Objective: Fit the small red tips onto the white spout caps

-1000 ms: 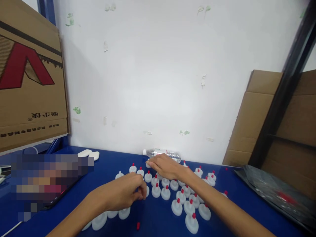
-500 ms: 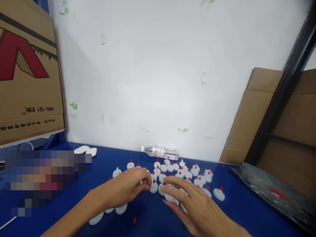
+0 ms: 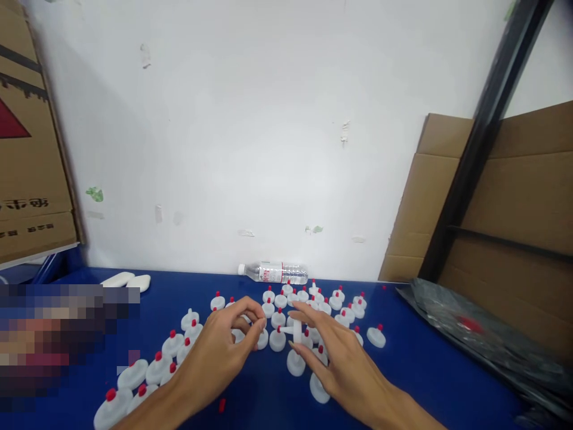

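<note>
My right hand (image 3: 347, 358) grips a white nozzle cap (image 3: 296, 330) by its round base, between thumb and fingers. The cap is tipped on its side, so its narrow spout and red tip point left. Just left of that tip, my left hand (image 3: 224, 346) has thumb and forefinger pressed together; whatever they may hold is hidden. Many similar white caps with red tips stand around both hands, including a white cap (image 3: 295, 363) below the held one. A white cap (image 3: 190, 319) at the left shows no red on its spout. One loose red tip (image 3: 222, 406) lies near the front.
A clear plastic bottle (image 3: 282, 272) lies along the wall on the blue table (image 3: 264, 400). Two white objects (image 3: 139, 282) sit at the back left. Cardboard (image 3: 416, 197) and a grey plastic bag (image 3: 465, 328) flank the right, with a printed carton (image 3: 36, 155) at the left.
My right hand has closed on a cap and turned it sideways, spout to the left. The camera view has shifted right, and more caps show at the lower left.
</note>
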Motion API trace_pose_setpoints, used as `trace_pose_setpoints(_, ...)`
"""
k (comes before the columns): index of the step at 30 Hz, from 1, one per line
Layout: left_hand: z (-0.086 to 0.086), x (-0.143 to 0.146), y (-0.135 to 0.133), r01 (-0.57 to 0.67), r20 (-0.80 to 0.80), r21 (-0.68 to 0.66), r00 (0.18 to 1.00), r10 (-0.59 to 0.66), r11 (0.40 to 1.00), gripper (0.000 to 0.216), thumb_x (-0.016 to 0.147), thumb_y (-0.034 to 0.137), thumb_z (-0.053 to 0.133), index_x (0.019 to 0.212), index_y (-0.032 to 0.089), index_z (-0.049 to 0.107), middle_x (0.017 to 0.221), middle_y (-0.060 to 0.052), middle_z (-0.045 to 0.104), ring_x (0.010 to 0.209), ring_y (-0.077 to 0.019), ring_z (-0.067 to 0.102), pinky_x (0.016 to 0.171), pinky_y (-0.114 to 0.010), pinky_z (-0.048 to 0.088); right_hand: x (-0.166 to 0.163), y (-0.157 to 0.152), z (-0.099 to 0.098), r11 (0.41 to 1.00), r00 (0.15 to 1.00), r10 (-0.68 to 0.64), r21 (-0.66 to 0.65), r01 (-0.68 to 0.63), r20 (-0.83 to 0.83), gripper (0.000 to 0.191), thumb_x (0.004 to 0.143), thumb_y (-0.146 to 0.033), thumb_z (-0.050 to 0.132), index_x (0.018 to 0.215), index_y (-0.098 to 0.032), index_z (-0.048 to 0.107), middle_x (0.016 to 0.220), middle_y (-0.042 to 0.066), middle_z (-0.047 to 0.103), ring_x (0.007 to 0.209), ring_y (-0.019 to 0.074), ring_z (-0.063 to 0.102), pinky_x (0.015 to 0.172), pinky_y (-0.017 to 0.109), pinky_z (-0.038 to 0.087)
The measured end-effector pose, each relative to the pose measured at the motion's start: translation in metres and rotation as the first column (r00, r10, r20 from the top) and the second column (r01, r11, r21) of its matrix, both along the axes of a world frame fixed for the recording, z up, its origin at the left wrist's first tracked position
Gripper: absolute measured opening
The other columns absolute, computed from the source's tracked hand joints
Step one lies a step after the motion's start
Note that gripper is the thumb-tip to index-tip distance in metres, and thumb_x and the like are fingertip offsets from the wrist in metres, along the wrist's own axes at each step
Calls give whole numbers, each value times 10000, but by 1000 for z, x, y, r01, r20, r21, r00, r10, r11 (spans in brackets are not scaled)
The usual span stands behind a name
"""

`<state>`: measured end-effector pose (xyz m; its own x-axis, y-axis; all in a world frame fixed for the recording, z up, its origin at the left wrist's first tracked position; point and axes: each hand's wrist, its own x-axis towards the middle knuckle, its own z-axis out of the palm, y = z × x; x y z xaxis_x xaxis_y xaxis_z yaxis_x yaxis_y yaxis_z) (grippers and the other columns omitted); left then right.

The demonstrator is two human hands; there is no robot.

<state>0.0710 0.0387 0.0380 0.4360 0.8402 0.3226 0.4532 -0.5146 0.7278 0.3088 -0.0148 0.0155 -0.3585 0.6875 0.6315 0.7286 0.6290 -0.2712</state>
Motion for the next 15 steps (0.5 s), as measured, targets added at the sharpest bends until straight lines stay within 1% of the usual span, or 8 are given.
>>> trace_pose_setpoints(2, 2, -1, -2, -1, 4, 2, 1000, 1, 1000, 286, 1003, 495, 511, 1036, 241, 638, 685, 35, 690, 615, -145, 644, 501, -226, 395, 0, 0, -1, 1000, 999, 14, 26, -14, 31, 608, 1036, -263, 563, 1588, -293, 310, 1362, 89, 677, 1244, 246, 661, 1028, 432, 587)
trace_pose_setpoints(4, 4, -2, -3, -7, -6, 19, 1000, 7, 1000, 294, 998, 485, 522, 1088, 242, 661, 705, 32, 714, 604, -141, 639, 502, -227, 394, 1, 1, -2, 997, 998, 23, 66, -27, 62, 536, 1039, -264, 563, 1550, -292, 404, 1396, 85, 654, 1254, 240, 654, 1032, 416, 586)
trace_pose_setpoints(6, 6, -2, -4, -9, -29, 42, 1000, 10, 999, 295, 994, 466, 526, 1070, 240, 699, 723, 26, 732, 603, -138, 633, 508, -229, 399, 2, 2, -4, 995, 996, 22, 93, -30, 84, 461, 1040, -263, 563, 1495, -283, 490, 1403, 80, 649, 1258, 237, 651, 1031, 404, 587)
trace_pose_setpoints(8, 7, -1, -4, -10, -58, 65, 998, 14, 998, 288, 988, 441, 525, 1019, 238, 726, 705, 25, 728, 582, -137, 615, 496, -235, 394, 3, 2, -5, 994, 996, 11, 111, -21, 88, 430, 1041, -273, 563, 1469, -265, 524, 1370, 83, 669, 1232, 236, 666, 1010, 397, 599)
trace_pose_setpoints(11, 5, 0, -3, -19, -104, 115, 994, 31, 993, 275, 991, 396, 503, 1014, 245, 732, 670, 29, 702, 546, -141, 578, 496, -253, 394, 4, 3, -4, 989, 997, -25, 148, 13, 74, 401, 1036, -287, 574, 1435, -256, 557, 1308, 82, 700, 1180, 234, 689, 984, 394, 612)
trace_pose_setpoints(13, 3, 0, -2, -2, -142, 162, 990, 25, 987, 264, 996, 359, 484, 1007, 255, 727, 746, 20, 721, 594, -145, 595, 558, -270, 435, 6, 3, -1, 984, 997, -56, 171, 46, 53, 388, 1029, -286, 584, 1416, -256, 573, 1283, 83, 709, 1155, 236, 697, 979, 405, 612)
trace_pose_setpoints(15, -1, 0, -2, 47, -198, 208, 980, -5, 977, 258, 1001, 321, 465, 992, 264, 716, 876, 6, 739, 719, -159, 641, 675, -293, 483, 7, 4, 1, 979, 996, -85, 189, 77, 32, 387, 1023, -283, 591, 1408, -247, 580, 1268, 94, 714, 1143, 253, 700, 973, 438, 612)
